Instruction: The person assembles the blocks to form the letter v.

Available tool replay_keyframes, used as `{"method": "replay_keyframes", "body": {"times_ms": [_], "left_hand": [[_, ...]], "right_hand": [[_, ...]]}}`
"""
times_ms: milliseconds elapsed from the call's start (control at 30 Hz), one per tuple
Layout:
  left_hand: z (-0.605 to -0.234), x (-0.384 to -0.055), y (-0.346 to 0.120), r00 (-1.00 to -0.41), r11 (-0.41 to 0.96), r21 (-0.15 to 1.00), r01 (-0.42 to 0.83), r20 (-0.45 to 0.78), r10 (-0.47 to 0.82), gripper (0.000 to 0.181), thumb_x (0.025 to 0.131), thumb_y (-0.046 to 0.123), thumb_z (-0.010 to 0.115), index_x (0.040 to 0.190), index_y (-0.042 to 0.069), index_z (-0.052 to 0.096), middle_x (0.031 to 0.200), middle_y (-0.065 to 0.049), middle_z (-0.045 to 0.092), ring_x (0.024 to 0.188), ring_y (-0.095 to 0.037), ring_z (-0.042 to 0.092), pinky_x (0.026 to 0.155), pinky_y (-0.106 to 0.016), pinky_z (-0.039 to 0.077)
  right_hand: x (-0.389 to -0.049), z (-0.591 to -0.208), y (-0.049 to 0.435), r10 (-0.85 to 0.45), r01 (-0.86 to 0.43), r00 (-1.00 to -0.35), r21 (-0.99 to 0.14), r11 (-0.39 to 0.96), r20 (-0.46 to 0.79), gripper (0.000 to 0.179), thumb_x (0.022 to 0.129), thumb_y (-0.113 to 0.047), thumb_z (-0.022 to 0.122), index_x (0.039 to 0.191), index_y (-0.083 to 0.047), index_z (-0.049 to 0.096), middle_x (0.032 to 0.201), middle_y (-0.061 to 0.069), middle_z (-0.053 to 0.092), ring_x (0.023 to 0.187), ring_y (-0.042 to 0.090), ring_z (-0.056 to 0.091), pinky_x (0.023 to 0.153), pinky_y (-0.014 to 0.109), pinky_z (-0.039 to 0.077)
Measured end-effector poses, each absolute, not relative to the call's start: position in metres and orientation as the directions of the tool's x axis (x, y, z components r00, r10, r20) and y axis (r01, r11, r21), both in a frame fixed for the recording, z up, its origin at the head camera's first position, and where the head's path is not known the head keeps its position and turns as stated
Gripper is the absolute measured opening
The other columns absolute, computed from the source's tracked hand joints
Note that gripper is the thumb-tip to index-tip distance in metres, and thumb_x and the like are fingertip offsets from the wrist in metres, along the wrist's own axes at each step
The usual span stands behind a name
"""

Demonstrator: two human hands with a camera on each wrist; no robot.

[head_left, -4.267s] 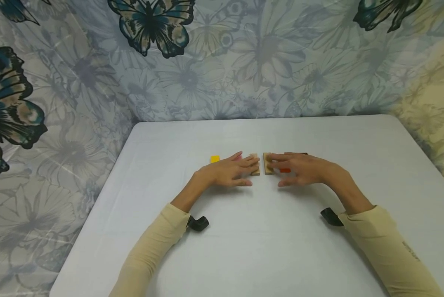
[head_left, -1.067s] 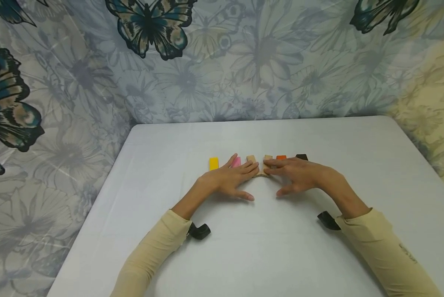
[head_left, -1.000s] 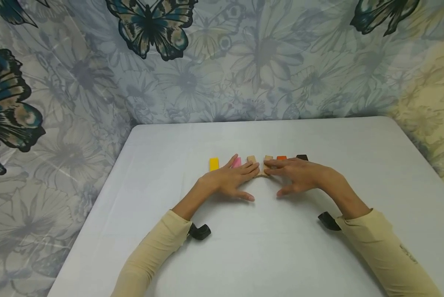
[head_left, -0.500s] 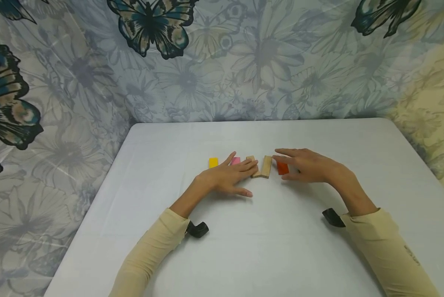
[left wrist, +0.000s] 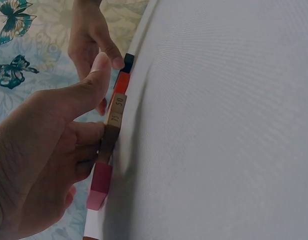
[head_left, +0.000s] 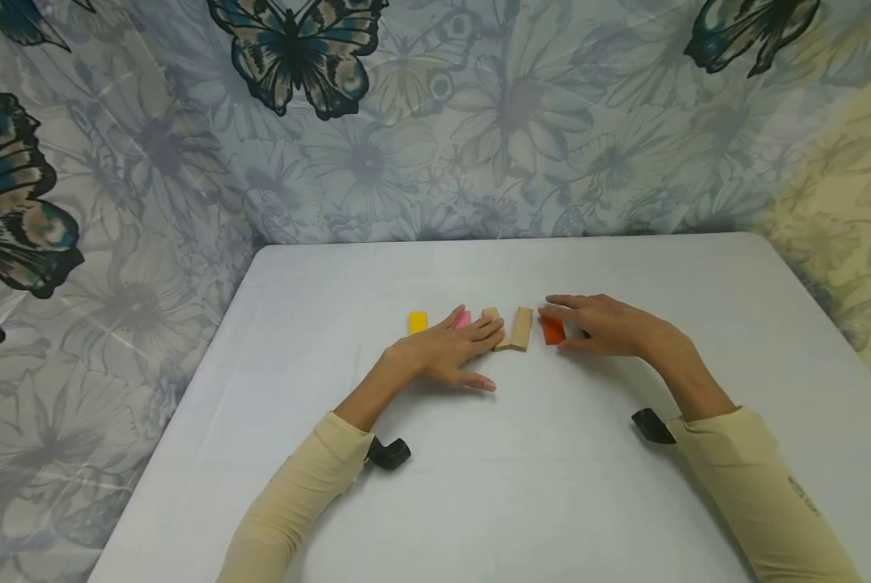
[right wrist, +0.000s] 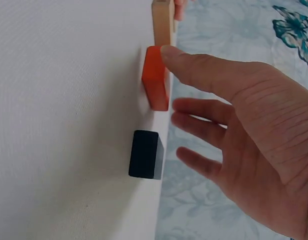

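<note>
Flat wooden blocks lie in a row. My left hand (head_left: pixel 446 350), its fingers outstretched, rests fingertips on a plain wooden block (head_left: pixel 490 312), partly covered. Touching it at the near end is a second plain wooden block (head_left: pixel 521 329), angled away. Dark numbers mark the ends of these blocks in the left wrist view. My right hand (head_left: pixel 599 325) pinches an orange block (head_left: pixel 553 329), thumb at its near end and a finger at the far end. Past it stands a black block (right wrist: pixel 145 154), apart from the fingers. A pink block (left wrist: pixel 99 186) sits by my left hand.
A yellow block (head_left: pixel 417 321) lies at the left end of the row. Everything rests on a white table (head_left: pixel 508 486). A patterned cloth with butterflies (head_left: pixel 297 57) hangs behind the table and along its sides.
My right hand has let go of the right plain wooden block and moved right to the orange block. The two plain blocks, earlier apart, now meet at their near ends. My left hand stays over its block.
</note>
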State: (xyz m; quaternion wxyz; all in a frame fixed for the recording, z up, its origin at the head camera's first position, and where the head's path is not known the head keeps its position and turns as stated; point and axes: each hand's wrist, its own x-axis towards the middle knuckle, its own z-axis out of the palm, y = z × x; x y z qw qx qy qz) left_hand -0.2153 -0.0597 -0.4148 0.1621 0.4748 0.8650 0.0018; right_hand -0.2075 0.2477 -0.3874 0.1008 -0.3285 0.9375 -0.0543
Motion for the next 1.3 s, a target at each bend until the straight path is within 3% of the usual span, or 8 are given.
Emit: {"method": "replay_keyframes", "body": {"times_ms": [533, 1300], "left_hand": [[-0.415, -0.216, -0.056, -0.499, 0.55, 0.149, 0.821, -0.279, 0.82, 0.095, 0.1, 0.072, 0.047, 0.169, 0.016, 0.012, 0.179, -0.001, 0.002, 0.167, -0.018, 0.005, 0.135, -0.052, -0.006], [-0.415, -0.215, -0.057, -0.502, 0.556, 0.141, 0.819, -0.293, 0.814, 0.096, 0.1, 0.071, 0.05, 0.169, 0.016, 0.013, 0.179, -0.001, 0.002, 0.167, -0.017, 0.004, 0.134, -0.057, -0.004]], "right_hand": [[-0.21, -0.393, 0.247, -0.688, -0.672, -0.72, -0.156, 0.724, -0.087, 0.052, 0.096, -0.011, 0.076, 0.144, -0.002, 0.061, 0.145, 0.023, 0.062, 0.127, 0.042, 0.065, 0.105, 0.058, 0.054], [-0.222, -0.376, 0.24, -0.651, -0.64, -0.755, -0.133, 0.757, -0.072, 0.047, 0.094, -0.011, 0.076, 0.138, 0.001, 0.065, 0.136, 0.023, 0.067, 0.117, 0.04, 0.069, 0.101, 0.056, 0.057]]}}
